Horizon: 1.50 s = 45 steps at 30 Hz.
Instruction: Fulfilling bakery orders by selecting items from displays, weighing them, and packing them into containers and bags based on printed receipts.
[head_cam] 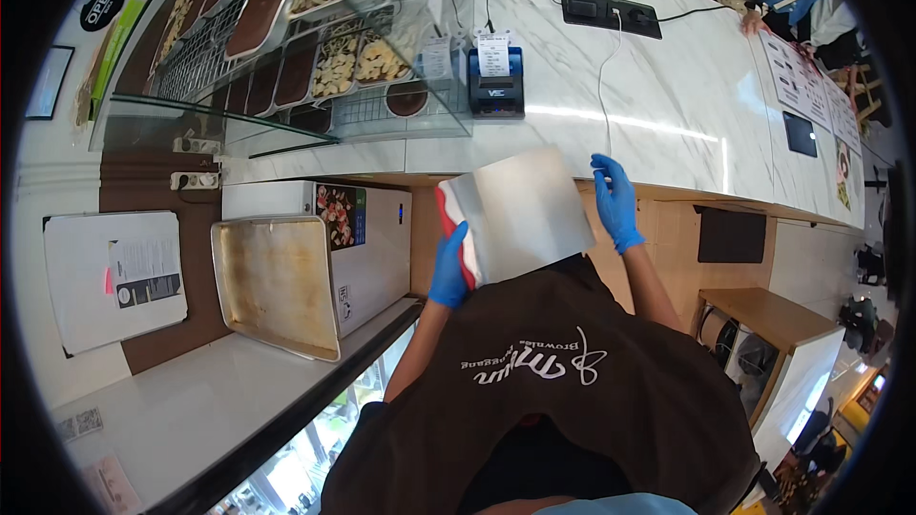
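My left hand [450, 268], in a blue glove, grips a broad, flat, shiny metal-coloured panel [533, 211] by its left side. Red and white material [461, 239] runs along that side, beside my fingers; whether it is cloth or part of the panel I cannot tell. The panel is tilted in front of my brown apron [572, 400], just below the counter edge. To the right of the panel and apart from it, my gloved right hand [618, 207] is raised with loosely bent fingers and nothing visible in it.
A marble-patterned counter [687, 86] carries a receipt printer [496, 86], a socket panel [610, 14] and a white cable [602, 79]. At upper left, a glass display case [286, 121] holds brownie trays [265, 7]. A stained baking tray [275, 286] leans at left. People stand across the counter.
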Motion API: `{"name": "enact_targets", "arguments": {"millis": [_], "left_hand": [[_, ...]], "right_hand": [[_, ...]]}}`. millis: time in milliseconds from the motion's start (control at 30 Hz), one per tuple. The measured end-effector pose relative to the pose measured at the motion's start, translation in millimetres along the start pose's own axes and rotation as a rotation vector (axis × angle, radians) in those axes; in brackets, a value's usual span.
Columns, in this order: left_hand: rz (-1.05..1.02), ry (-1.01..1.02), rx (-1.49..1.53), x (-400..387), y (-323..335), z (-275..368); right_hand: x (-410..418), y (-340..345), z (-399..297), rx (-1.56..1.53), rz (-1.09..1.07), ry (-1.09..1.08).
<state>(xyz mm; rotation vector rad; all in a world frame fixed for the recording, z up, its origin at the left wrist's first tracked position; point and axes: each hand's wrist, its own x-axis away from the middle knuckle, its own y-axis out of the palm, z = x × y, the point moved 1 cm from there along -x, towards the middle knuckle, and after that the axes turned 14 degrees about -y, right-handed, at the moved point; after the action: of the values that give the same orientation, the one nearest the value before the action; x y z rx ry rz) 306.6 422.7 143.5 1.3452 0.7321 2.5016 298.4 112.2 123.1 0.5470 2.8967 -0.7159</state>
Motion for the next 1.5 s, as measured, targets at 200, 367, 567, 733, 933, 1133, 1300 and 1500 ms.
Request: {"name": "enact_targets", "arguments": {"millis": [200, 367, 567, 733, 933, 1133, 1300, 1500], "left_hand": [[-0.032, 0.068, 0.055, -76.5, 57.3, -43.3], [-0.113, 0.066, 0.242, -126.5, 104.5, -62.4], [0.049, -0.092, 0.045, -169.0, 110.0, -89.6], [0.162, -0.155, -0.290, -153.8, 123.2, -70.2], [0.206, -0.344, -0.610, -152.6, 132.7, -43.0], [0.208, -0.362, -0.766, -140.6, 127.2, -27.5], [0.532, 0.563, -1.056, -149.3, 109.9, 6.4], [0.714, 1.101, -1.282, -161.5, 95.7, 70.2]], "right_hand": [[-32.3, -57.7, 46.6, 0.101, -0.269, 0.186], [-18.5, -79.8, 77.3, -0.220, -0.102, 0.494], [-35.0, -99.9, 131.2, -0.350, 0.096, 0.478], [-75.1, -100.4, 131.5, 0.028, -0.030, 0.348], [-147.5, -42.8, 61.5, 0.207, 0.020, -0.233], [-218.2, 90.4, -35.9, -0.508, -0.381, 0.116], [-244.0, 129.9, -21.9, -0.432, -0.471, 0.363], [-253.0, 112.6, -43.1, -0.693, -0.580, 0.311]]}}
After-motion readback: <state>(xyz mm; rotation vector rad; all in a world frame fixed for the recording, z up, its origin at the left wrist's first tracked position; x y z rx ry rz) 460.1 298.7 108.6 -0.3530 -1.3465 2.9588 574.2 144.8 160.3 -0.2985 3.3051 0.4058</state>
